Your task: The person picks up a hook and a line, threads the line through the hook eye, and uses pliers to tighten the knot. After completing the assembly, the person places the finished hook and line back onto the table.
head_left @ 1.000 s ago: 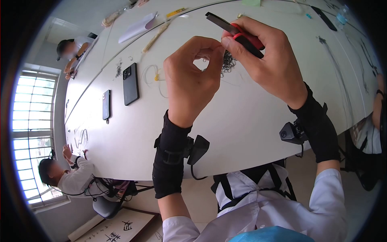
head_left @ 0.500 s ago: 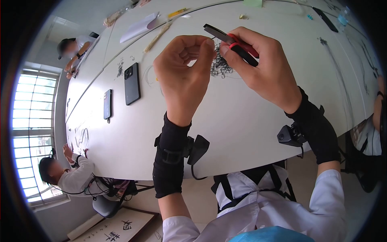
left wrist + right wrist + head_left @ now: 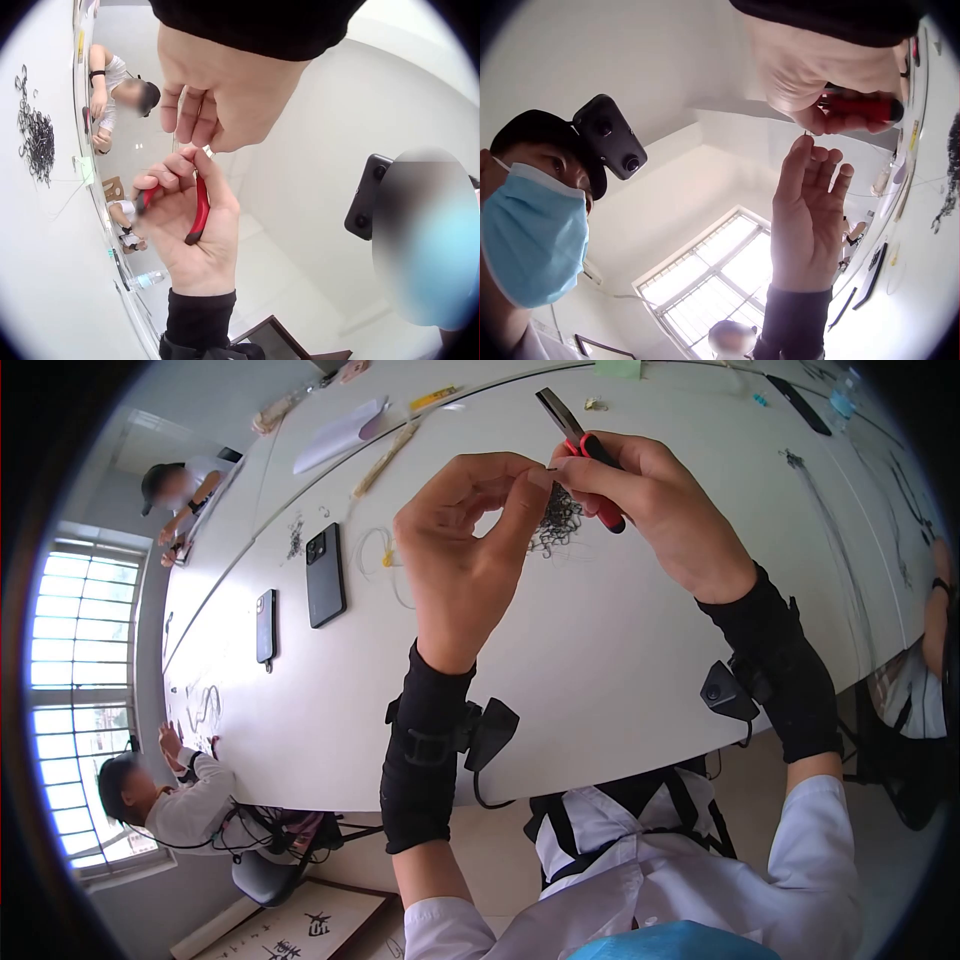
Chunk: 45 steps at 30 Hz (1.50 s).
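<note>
My left hand (image 3: pixel 465 545) has its thumb and forefinger pinched on a small dark piece (image 3: pixel 551 470), too small to name; the other fingers curl loosely. My right hand (image 3: pixel 665 510) keeps a pair of pliers (image 3: pixel 594 450) with red and black handles in its grip, the metal jaws pointing away up and left. The right thumb and forefinger meet the left fingertips at the small piece. In the left wrist view the plier handles (image 3: pixel 201 210) lie across the right palm, and a thin line (image 3: pixel 71 199) trails toward the table.
Small dark curved pieces (image 3: pixel 556 525) are heaped below the hands. To the left lie two phones, the larger one (image 3: pixel 325 575) nearer, and a coil of clear line (image 3: pixel 372 550). Farther off are white paper (image 3: pixel 340 435) and a water bottle (image 3: pixel 846 395). Other people sit around the table.
The pliers have turned from pointing left to pointing more upward, lying deeper in the right hand. The hands' fingertips, slightly apart half a second ago, are together again.
</note>
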Tool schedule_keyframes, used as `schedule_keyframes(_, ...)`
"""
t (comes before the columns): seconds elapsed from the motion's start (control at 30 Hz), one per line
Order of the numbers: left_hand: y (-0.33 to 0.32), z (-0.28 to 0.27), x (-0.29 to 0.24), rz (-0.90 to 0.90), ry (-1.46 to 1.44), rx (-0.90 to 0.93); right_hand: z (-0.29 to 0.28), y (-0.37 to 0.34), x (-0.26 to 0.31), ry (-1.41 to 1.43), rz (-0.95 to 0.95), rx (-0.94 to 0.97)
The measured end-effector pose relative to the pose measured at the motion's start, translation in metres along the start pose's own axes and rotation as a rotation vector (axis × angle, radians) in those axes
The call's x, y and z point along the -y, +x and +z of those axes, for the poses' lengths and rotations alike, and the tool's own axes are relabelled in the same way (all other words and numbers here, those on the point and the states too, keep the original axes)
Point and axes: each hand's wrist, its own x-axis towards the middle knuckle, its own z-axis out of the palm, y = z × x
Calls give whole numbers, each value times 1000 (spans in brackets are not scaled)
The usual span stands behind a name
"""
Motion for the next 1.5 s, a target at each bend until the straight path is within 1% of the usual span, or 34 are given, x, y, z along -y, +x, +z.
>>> schedule_keyframes(0.1,1,0,4,-50,-67,-67,7,-3,0,3,17,35)
schedule_keyframes(0.2,2,2,7,-66,-173,-132,13,-1,-9,1,-68,-36)
schedule_keyframes(0.3,3,4,14,-79,-289,-164,10,-4,1,94,-7,16)
schedule_keyframes(0.33,3,5,15,-85,-326,-169,11,-5,1,169,0,30)
schedule_keyframes(0.4,0,11,9,-144,-417,-159,16,-5,-4,321,18,59)
schedule_keyframes(0.43,-1,13,6,-174,-462,-155,16,-4,-7,339,13,83)
schedule_keyframes(0.5,-2,12,9,-162,-443,-145,15,0,-12,374,5,130)
schedule_keyframes(0.6,-3,13,10,-145,-421,-136,16,-2,-9,379,4,109)
schedule_keyframes(0.73,-4,15,9,-133,-372,-168,15,-2,-8,296,-32,35)
schedule_keyframes(0.83,-4,15,5,-162,-362,-157,14,-1,-7,258,-35,13)
schedule_keyframes(0.93,-3,10,9,-144,-240,-131,11,-1,-5,215,-18,20)
schedule_keyframes(1.03,1,7,8,-84,-160,-89,8,-2,0,175,-3,35)
schedule_keyframes(1.13,4,8,3,-17,-110,-108,6,-2,0,138,-23,37)
schedule_keyframes(1.23,7,-2,9,113,205,-7,1,1,-1,90,-34,48)
schedule_keyframes(1.33,8,-6,9,212,435,10,-2,3,-3,10,-41,59)
schedule_keyframes(1.43,7,-4,8,220,386,-42,0,4,-4,-29,-69,47)
schedule_keyframes(1.5,5,0,3,34,188,-77,3,3,-4,-7,-77,22)
